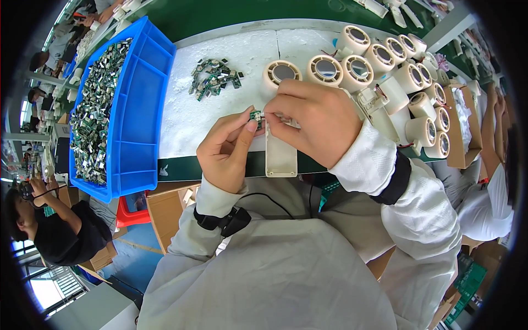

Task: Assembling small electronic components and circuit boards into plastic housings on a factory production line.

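Between thumb and forefinger, my left hand (226,147) pinches a small green circuit board (256,116) just above the front of the white work surface. My right hand (318,120) is closed in a pinch at the board's right side; whatever lies between those fingertips is too small to make out. Below the right hand lies a cream plastic handle shell (281,158), reaching over the table's front edge. A round cream fan-like head (282,73) with a grey disc stands just beyond my right fingers; my hand hides whether it joins the shell.
On the left stands a blue bin (140,115) full of small circuit boards (102,110). A loose pile of boards (213,78) lies on the white foam sheet (181,118). Several cream round-headed units (356,71) crowd the right, beside a cardboard box (462,126). Other people work nearby.
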